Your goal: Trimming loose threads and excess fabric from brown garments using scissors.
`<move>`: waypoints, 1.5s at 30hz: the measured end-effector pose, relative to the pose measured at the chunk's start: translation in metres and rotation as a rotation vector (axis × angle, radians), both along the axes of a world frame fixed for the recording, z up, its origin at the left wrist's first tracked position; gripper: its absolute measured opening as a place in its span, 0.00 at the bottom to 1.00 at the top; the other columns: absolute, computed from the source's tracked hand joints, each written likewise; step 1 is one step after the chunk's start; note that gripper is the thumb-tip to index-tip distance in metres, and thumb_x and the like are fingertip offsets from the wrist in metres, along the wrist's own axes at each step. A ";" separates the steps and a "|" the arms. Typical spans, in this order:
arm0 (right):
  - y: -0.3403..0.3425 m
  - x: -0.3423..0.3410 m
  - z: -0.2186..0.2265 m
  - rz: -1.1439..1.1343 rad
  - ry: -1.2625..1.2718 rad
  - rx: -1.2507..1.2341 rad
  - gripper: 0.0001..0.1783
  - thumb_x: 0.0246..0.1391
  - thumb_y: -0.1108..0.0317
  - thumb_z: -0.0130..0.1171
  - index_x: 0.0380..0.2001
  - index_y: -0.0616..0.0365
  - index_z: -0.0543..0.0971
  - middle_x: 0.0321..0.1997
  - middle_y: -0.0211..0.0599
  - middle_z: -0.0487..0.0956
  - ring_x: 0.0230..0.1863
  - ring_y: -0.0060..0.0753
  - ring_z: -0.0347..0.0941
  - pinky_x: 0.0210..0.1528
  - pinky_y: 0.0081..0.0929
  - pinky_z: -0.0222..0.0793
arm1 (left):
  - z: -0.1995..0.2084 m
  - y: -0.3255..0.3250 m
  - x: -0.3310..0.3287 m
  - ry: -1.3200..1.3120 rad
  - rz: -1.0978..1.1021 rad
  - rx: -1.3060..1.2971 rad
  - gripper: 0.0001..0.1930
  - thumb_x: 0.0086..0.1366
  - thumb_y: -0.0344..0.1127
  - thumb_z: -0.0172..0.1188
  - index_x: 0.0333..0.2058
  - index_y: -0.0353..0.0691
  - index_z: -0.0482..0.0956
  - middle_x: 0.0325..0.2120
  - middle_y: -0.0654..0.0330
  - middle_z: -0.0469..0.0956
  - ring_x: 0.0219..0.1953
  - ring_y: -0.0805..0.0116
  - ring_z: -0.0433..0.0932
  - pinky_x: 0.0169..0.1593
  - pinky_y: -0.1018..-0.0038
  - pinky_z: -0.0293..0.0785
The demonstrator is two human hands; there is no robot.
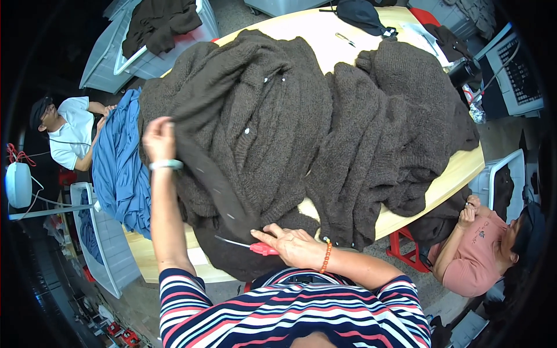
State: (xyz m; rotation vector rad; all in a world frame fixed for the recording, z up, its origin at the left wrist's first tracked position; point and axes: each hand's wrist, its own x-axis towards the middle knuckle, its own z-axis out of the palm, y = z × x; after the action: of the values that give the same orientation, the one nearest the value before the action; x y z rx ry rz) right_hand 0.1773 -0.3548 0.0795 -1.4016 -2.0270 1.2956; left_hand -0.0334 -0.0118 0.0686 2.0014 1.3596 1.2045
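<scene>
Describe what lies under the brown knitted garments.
The brown knitted garments lie on a pale wooden table, visible past their edges; anything else under their folds is covered.

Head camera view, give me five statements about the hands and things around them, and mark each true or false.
1. The right hand holds a red-handled tool. True.
2. The knitted garments in the middle are bright yellow. False: the knitted garments are dark brown.
3. Blue fabric lies left of the brown pile. True.
4. The orange beads are on the left wrist. False: the orange beads are on the right wrist.
5. The person at right wears a pink top. True.
</scene>
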 end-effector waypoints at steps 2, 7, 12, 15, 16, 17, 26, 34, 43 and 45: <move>-0.001 0.007 0.000 -0.005 -0.034 -0.061 0.38 0.52 0.76 0.52 0.68 0.48 0.60 0.64 0.49 0.64 0.49 0.53 0.77 0.46 0.42 0.76 | 0.023 0.036 -0.051 0.191 0.273 0.122 0.06 0.64 0.30 0.59 0.38 0.39 0.82 0.32 0.58 0.82 0.34 0.69 0.80 0.41 0.73 0.75; 0.002 0.033 -0.001 -0.093 -0.045 -0.030 0.38 0.50 0.74 0.57 0.66 0.47 0.62 0.61 0.45 0.68 0.49 0.49 0.76 0.50 0.37 0.76 | 0.028 0.053 -0.101 0.682 0.497 0.454 0.10 0.59 0.29 0.61 0.40 0.41 0.81 0.34 0.53 0.80 0.38 0.56 0.78 0.47 0.64 0.72; -0.002 0.071 -0.003 -0.342 -0.023 -0.033 0.34 0.51 0.75 0.58 0.63 0.52 0.66 0.49 0.47 0.75 0.47 0.52 0.77 0.48 0.39 0.76 | 0.027 -0.087 0.070 0.408 -0.382 0.248 0.16 0.53 0.37 0.69 0.40 0.40 0.80 0.35 0.55 0.79 0.39 0.54 0.77 0.47 0.63 0.73; 0.002 0.088 0.013 -0.372 -0.120 -0.063 0.31 0.52 0.75 0.58 0.61 0.55 0.68 0.49 0.49 0.77 0.48 0.53 0.77 0.48 0.39 0.75 | -0.013 -0.119 0.110 0.649 -0.314 0.071 0.30 0.51 0.43 0.71 0.52 0.40 0.73 0.39 0.51 0.75 0.42 0.53 0.76 0.48 0.61 0.73; 0.001 0.088 0.013 -0.368 -0.127 -0.058 0.31 0.52 0.75 0.58 0.61 0.55 0.68 0.49 0.49 0.77 0.48 0.53 0.77 0.48 0.39 0.75 | -0.033 -0.110 0.113 0.655 -0.235 0.041 0.31 0.51 0.41 0.71 0.53 0.40 0.72 0.39 0.50 0.74 0.43 0.52 0.76 0.48 0.61 0.73; 0.000 0.089 0.013 -0.392 -0.128 -0.017 0.30 0.52 0.75 0.58 0.61 0.55 0.68 0.49 0.50 0.78 0.47 0.53 0.77 0.48 0.40 0.75 | -0.052 -0.096 0.107 0.560 -0.191 0.007 0.28 0.51 0.39 0.71 0.50 0.39 0.74 0.37 0.51 0.76 0.40 0.54 0.78 0.46 0.63 0.75; -0.010 0.108 0.032 -0.506 -0.244 -0.039 0.27 0.54 0.69 0.59 0.58 0.52 0.70 0.32 0.52 0.81 0.35 0.55 0.79 0.40 0.44 0.75 | -0.043 -0.179 0.118 0.252 -0.753 0.094 0.15 0.40 0.19 0.63 0.31 0.37 0.78 0.25 0.55 0.74 0.31 0.54 0.75 0.35 0.64 0.72; -0.022 0.106 0.034 -0.317 -0.347 -0.201 0.21 0.55 0.66 0.56 0.53 0.54 0.73 0.27 0.52 0.81 0.33 0.55 0.80 0.38 0.47 0.75 | -0.092 -0.190 0.100 0.134 -0.581 -0.092 0.15 0.43 0.18 0.63 0.33 0.36 0.80 0.25 0.56 0.73 0.32 0.56 0.75 0.36 0.66 0.72; -0.030 0.111 0.015 -0.417 -0.283 -0.144 0.16 0.57 0.67 0.55 0.49 0.56 0.74 0.29 0.52 0.81 0.34 0.53 0.80 0.39 0.47 0.74 | -0.060 -0.181 0.113 0.365 -0.605 -0.063 0.13 0.52 0.33 0.70 0.35 0.35 0.79 0.29 0.57 0.74 0.27 0.62 0.76 0.33 0.70 0.73; -0.033 0.110 0.008 -0.454 -0.253 -0.087 0.18 0.56 0.67 0.56 0.50 0.52 0.74 0.30 0.50 0.81 0.34 0.54 0.79 0.39 0.47 0.74 | -0.051 -0.175 0.132 0.359 -0.491 0.039 0.15 0.55 0.36 0.69 0.39 0.37 0.77 0.31 0.57 0.74 0.22 0.63 0.74 0.29 0.69 0.73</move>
State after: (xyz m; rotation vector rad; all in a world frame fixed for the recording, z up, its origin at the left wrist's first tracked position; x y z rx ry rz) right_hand 0.2871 -0.3883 0.0875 -2.0070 -1.6626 1.0580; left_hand 0.0981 -0.1871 0.0177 2.4690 0.8993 0.6775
